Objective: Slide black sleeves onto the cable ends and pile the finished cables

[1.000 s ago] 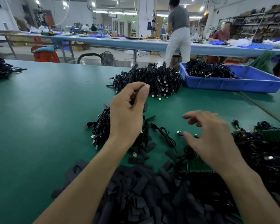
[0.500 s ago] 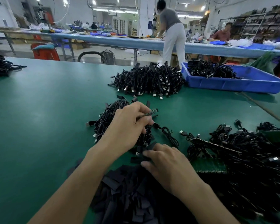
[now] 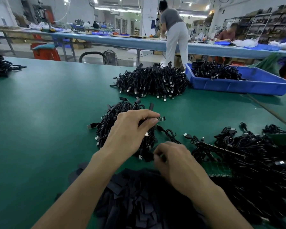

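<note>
Indoors, green factory table (image 3: 40, 113) under cables (image 3: 152, 81).

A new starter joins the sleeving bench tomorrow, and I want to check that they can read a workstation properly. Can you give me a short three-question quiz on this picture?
1. True or false: the blue tray holds black cables.
2. What does the left hand pinch? A a cable end; B scissors; C a tape roll.
3. Fill in: the loose black sleeves lie nearest the person, and the ___ hand is at their far edge.
Key: 1 true; 2 A; 3 right hand.
</note>
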`<control>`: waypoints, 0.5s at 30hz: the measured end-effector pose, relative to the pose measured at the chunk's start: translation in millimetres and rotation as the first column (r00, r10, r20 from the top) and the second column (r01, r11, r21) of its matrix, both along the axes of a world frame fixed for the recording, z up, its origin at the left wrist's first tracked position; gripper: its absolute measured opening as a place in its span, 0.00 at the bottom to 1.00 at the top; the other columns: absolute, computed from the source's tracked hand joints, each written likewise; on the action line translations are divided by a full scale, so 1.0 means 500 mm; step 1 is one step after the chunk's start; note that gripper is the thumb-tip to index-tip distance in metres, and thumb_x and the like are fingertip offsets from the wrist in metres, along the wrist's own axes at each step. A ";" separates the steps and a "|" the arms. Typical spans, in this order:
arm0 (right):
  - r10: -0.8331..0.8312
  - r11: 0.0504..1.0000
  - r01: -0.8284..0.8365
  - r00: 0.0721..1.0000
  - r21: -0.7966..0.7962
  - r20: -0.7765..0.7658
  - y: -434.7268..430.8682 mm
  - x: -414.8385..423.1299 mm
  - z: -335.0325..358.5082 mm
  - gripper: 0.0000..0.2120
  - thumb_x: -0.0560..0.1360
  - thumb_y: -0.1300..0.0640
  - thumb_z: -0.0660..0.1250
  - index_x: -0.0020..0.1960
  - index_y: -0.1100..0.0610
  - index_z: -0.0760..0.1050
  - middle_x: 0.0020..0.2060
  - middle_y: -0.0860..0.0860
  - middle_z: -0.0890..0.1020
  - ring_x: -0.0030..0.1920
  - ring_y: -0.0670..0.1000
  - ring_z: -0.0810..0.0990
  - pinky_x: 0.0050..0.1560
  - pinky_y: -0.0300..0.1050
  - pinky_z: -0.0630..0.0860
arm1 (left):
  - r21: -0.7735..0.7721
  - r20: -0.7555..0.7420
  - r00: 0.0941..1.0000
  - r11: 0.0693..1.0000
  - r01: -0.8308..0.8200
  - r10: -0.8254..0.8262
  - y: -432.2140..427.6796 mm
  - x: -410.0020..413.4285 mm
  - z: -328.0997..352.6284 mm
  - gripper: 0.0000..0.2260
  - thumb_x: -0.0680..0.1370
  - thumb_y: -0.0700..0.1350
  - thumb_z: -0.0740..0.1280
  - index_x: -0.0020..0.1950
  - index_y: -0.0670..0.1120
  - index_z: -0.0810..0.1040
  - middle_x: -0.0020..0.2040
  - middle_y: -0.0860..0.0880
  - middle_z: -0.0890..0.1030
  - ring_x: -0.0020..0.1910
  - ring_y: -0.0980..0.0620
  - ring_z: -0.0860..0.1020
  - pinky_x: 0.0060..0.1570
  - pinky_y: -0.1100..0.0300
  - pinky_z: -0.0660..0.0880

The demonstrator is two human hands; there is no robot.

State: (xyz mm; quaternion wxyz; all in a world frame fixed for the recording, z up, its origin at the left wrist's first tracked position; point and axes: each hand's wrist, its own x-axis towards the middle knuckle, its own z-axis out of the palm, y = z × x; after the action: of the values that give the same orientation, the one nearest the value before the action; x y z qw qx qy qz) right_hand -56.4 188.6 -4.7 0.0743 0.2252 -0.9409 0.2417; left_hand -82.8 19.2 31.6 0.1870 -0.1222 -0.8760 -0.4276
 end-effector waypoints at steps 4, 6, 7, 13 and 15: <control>-0.107 0.926 0.136 0.989 -0.351 0.100 0.033 -0.014 0.033 0.10 0.77 0.58 0.70 0.38 0.48 0.76 0.32 0.43 0.83 0.32 0.42 0.80 0.32 0.32 0.74 | -0.045 0.004 1.000 0.999 -0.001 0.001 0.005 -0.003 -0.003 0.13 0.82 0.47 0.65 0.65 0.58 0.80 0.46 0.61 0.79 0.40 0.63 0.74 0.44 0.65 0.68; -0.073 0.857 0.150 0.982 -0.493 0.172 0.050 -0.015 0.047 0.09 0.78 0.59 0.68 0.40 0.51 0.77 0.34 0.44 0.85 0.32 0.51 0.82 0.32 0.46 0.79 | -0.044 0.006 1.000 0.999 -0.008 0.008 0.006 -0.003 -0.002 0.15 0.83 0.45 0.64 0.68 0.56 0.79 0.45 0.62 0.77 0.36 0.65 0.72 0.40 0.68 0.66; -0.045 0.819 0.160 0.975 -0.551 0.215 0.057 -0.016 0.050 0.07 0.79 0.60 0.67 0.41 0.53 0.77 0.36 0.46 0.86 0.34 0.55 0.84 0.35 0.53 0.81 | -0.028 0.007 1.000 1.000 -0.014 0.015 0.006 -0.003 -0.002 0.15 0.83 0.45 0.64 0.68 0.56 0.78 0.43 0.62 0.77 0.34 0.66 0.72 0.39 0.70 0.66; 0.052 0.633 0.172 0.963 -0.754 0.264 0.072 -0.023 0.051 0.05 0.80 0.65 0.66 0.45 0.59 0.76 0.38 0.54 0.86 0.33 0.50 0.84 0.31 0.35 0.75 | 0.087 0.016 1.000 0.996 -0.002 0.000 0.008 -0.002 0.001 0.13 0.82 0.43 0.66 0.65 0.52 0.80 0.39 0.53 0.80 0.29 0.62 0.72 0.33 0.70 0.70; 0.076 0.619 0.167 0.960 -0.767 0.270 0.073 -0.025 0.048 0.05 0.79 0.65 0.67 0.49 0.57 0.77 0.38 0.55 0.86 0.33 0.49 0.84 0.31 0.35 0.75 | 0.098 0.030 1.000 0.995 -0.005 0.002 0.010 -0.001 0.001 0.13 0.82 0.43 0.67 0.65 0.53 0.80 0.40 0.52 0.81 0.30 0.60 0.73 0.33 0.68 0.72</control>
State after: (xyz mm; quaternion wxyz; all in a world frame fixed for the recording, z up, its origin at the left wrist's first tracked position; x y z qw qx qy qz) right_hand -68.7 225.2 19.2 0.0393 0.1099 -0.7472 0.6542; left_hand -83.5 24.0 32.3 0.1804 -0.1052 -0.8569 -0.4714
